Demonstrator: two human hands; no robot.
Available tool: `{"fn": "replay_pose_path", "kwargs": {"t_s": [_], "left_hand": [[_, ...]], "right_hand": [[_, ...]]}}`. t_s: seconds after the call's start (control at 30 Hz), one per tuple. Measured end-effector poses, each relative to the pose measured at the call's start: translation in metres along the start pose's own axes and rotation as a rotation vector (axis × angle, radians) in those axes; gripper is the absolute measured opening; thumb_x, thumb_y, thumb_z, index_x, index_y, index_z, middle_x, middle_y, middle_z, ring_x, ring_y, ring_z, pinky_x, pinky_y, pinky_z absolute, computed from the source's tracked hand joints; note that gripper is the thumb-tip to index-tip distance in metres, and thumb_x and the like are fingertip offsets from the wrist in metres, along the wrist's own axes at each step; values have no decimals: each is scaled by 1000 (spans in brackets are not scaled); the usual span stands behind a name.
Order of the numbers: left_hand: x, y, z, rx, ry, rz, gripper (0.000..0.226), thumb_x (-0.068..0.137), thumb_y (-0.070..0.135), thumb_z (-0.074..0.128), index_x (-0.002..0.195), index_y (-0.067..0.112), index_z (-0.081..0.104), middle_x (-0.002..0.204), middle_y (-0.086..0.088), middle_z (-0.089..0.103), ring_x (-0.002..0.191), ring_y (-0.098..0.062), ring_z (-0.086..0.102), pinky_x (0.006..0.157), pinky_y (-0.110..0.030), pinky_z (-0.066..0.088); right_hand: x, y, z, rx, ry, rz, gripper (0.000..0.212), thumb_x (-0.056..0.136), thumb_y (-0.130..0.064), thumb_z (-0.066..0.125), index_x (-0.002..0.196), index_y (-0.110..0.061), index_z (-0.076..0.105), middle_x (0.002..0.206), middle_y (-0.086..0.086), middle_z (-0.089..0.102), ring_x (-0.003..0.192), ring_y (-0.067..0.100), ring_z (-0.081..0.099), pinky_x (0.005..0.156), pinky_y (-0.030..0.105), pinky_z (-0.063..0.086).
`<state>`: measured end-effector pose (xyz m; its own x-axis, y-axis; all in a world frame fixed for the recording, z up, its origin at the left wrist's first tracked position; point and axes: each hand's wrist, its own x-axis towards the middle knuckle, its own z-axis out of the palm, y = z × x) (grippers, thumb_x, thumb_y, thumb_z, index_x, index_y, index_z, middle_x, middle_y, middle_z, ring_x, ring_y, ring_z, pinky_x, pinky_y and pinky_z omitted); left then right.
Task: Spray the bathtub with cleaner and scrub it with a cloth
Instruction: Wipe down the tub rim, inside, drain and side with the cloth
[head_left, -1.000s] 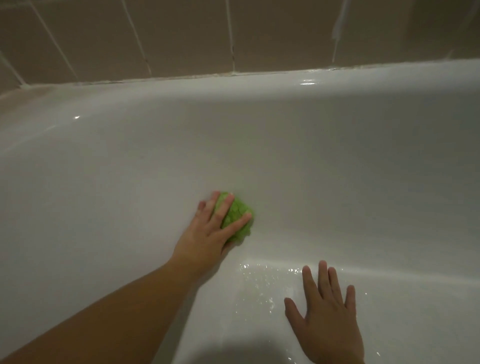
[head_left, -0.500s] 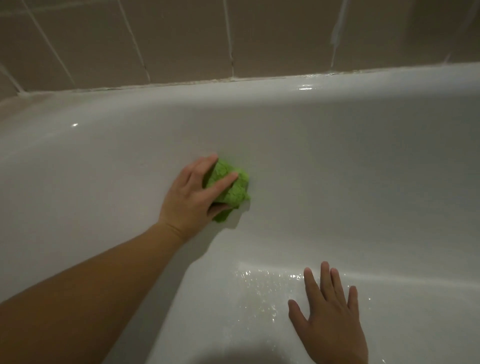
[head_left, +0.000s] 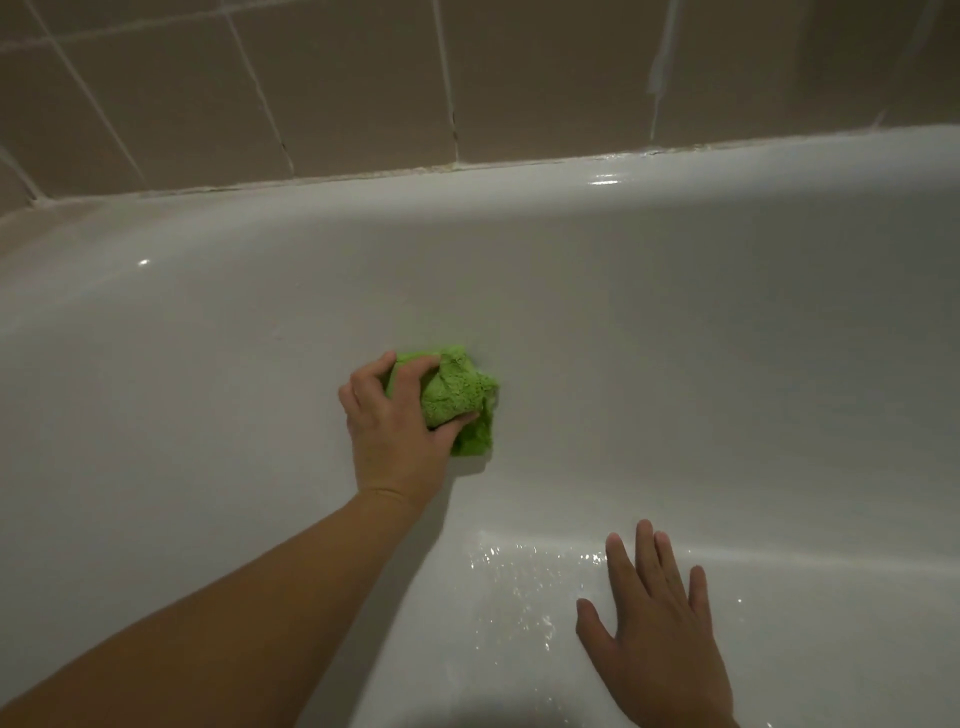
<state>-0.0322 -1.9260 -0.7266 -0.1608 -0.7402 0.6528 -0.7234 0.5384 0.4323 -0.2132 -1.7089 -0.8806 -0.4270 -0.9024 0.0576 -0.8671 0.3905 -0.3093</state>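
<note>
Head camera view, looking down into a white bathtub (head_left: 675, 338) from above, with 2 bare arms reaching in from the lower edge. The left hand (head_left: 395, 431) grips a bunched bright green cloth (head_left: 460, 397), fingers curled over its top and thumb hooked under its lower side, and presses it against the far inner wall of the tub, about midway up that wall and left of its centre. A loose corner of the cloth hangs below the thumb, touching the wall. The left forearm stretches diagonally from the lower left corner up to the hand.

The right hand (head_left: 657, 634) lies flat on the tub floor near the lower right, fingers straight and slightly spread, holding nothing, palm down. Just left of this hand, a patch of water droplets (head_left: 514, 587) glistens on the floor where it curves up into the far wall. The 2 hands are well apart, with the cloth above and left of the flat hand.

Along the top, the tub's glossy far rim (head_left: 519, 182) meets a wall of beige tiles (head_left: 363, 83) with pale grout lines, and a sealant line runs where rim and tiles join. Small light reflections shine on the rim.
</note>
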Motion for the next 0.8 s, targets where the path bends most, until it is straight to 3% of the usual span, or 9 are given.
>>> {"fn": "replay_pose_path", "kwargs": {"t_s": [0.13, 0.23, 0.33, 0.47, 0.63, 0.8], "left_hand": [[47, 17, -26, -81, 129, 1, 64, 66, 44, 92, 116, 34, 53, 134, -16, 43, 123, -39, 42, 97, -35, 35], [75, 32, -38, -160, 212, -25, 61, 68, 46, 90, 118, 32, 58, 138, -12, 42, 129, -32, 41, 98, -29, 35], [84, 40, -39, -256, 249, -20, 59, 70, 44, 90, 121, 31, 64, 144, -8, 39, 134, -28, 41, 107, -28, 38], [80, 48, -35, -194, 285, -9, 57, 76, 38, 89, 129, 30, 68, 150, -13, 37, 137, -33, 37, 115, -37, 36], [52, 49, -14, -45, 250, 15, 66, 88, 26, 80, 148, 20, 52, 160, -18, 29, 143, -43, 30, 119, -50, 31], [13, 42, 6, -31, 163, 14, 72, 79, 7, 84, 145, 19, 56, 159, -16, 29, 141, -45, 34, 112, -43, 31]], "right_hand": [[40, -17, -21, 71, 195, -86, 80, 92, -59, 40, 161, -19, 29, 172, -1, -5, 160, 23, 0, 121, 62, 26], [107, -60, -90, 164, 515, -210, 85, 94, -53, 52, 162, -15, 20, 171, 10, 11, 159, 30, 7, 121, 64, 23], [155, -99, -162, 153, 716, -314, 90, 94, -50, 62, 163, -12, 19, 171, 13, 8, 159, 30, 2, 124, 65, 10], [182, -100, -219, 46, 773, -251, 93, 93, -61, 55, 164, -13, 19, 172, 11, 9, 159, 29, 2, 121, 66, -1], [190, -67, -237, -90, 871, -352, 87, 88, -66, 58, 156, -14, 39, 158, 13, 40, 153, 32, 26, 122, 67, 8], [206, -52, -256, -134, 918, -420, 93, 79, -76, 63, 144, -11, 50, 139, 14, 52, 134, 35, 44, 122, 54, 22]]}}
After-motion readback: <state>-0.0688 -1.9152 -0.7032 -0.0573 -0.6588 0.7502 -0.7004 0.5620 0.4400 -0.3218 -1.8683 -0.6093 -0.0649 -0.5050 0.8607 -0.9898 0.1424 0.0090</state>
